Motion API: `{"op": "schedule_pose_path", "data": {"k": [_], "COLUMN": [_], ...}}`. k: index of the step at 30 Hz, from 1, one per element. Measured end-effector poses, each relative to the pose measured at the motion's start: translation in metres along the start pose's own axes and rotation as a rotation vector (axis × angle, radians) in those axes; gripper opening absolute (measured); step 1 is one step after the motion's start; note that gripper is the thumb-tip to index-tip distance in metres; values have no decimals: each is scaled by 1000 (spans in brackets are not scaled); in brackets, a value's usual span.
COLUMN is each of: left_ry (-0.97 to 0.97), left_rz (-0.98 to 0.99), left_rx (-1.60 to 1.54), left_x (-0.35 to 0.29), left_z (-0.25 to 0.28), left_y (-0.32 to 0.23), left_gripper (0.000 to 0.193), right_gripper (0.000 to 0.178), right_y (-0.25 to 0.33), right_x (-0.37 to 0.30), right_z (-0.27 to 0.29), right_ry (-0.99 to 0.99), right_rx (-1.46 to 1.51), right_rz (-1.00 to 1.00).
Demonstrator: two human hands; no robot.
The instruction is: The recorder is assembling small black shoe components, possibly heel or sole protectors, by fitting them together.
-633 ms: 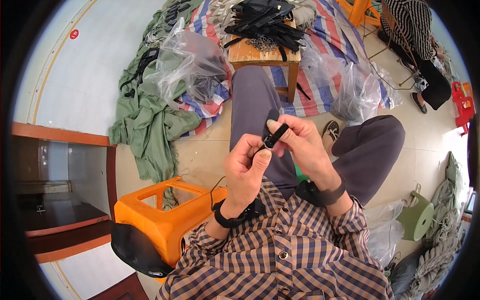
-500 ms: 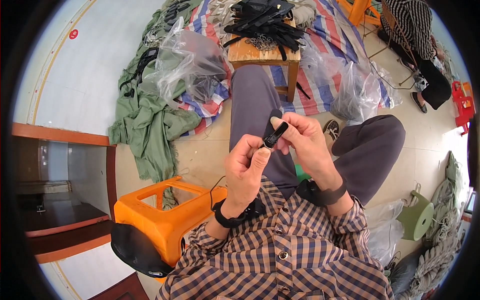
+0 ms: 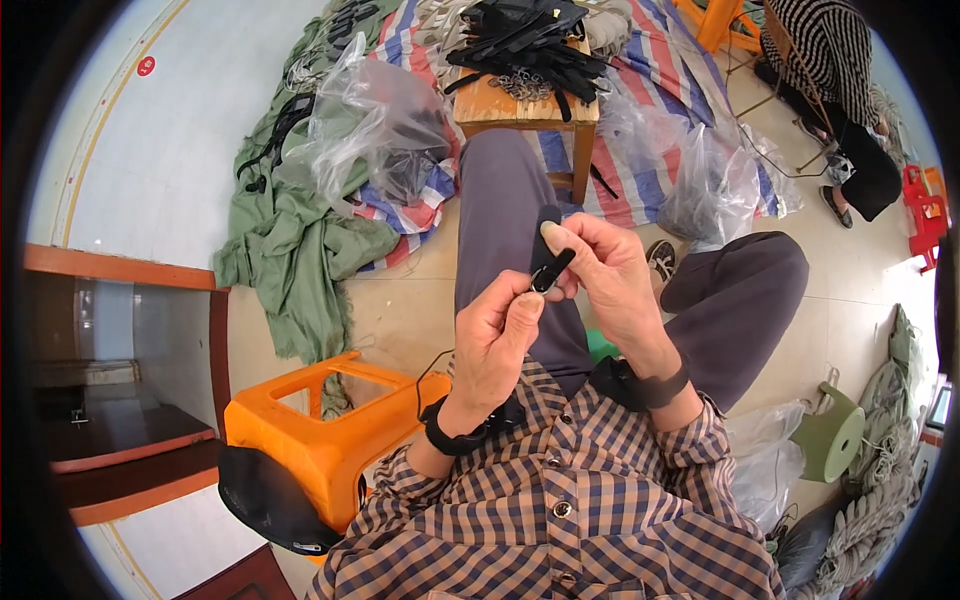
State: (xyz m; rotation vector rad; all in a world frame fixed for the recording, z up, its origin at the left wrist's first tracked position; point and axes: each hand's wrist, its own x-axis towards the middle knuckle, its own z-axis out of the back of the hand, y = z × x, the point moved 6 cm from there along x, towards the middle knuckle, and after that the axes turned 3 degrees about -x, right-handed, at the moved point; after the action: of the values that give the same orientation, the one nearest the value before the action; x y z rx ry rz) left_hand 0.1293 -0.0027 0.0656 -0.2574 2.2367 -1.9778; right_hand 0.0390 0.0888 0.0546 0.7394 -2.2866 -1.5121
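Both hands are raised over the lap, the left hand (image 3: pixel 498 338) and right hand (image 3: pixel 612 280) each pinching the small black clip (image 3: pixel 547 262) held between them.

Both hands, left hand (image 3: pixel 497 340) and right hand (image 3: pixel 610 275), pinch a small black strap piece (image 3: pixel 545 258) above the lap.

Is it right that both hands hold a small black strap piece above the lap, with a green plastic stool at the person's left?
Not quite: the stool is orange, not green, as the head view shows. The left hand and right hand do hold the small black strap piece above the lap.
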Motion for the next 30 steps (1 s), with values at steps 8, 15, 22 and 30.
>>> {"op": "schedule_pose_path", "data": {"k": [8, 15, 22, 30], "left_ry": [35, -48, 37, -28], "left_rz": [66, 31, 48, 50], "left_rx": [7, -155, -31, -217], "left_x": [2, 3, 3, 7], "left_z": [0, 5, -1, 2], "left_y": [7, 5, 5, 9], "left_gripper": [23, 30, 35, 28], "right_gripper": [19, 15, 12, 12], "right_y": [-2, 0, -5, 1], "right_x": [3, -5, -3, -5], "right_z": [-1, 0, -2, 1], "right_ry": [32, 94, 204, 23], "right_rx": [-67, 23, 93, 129], "right_rz": [-35, 25, -38, 74]}}
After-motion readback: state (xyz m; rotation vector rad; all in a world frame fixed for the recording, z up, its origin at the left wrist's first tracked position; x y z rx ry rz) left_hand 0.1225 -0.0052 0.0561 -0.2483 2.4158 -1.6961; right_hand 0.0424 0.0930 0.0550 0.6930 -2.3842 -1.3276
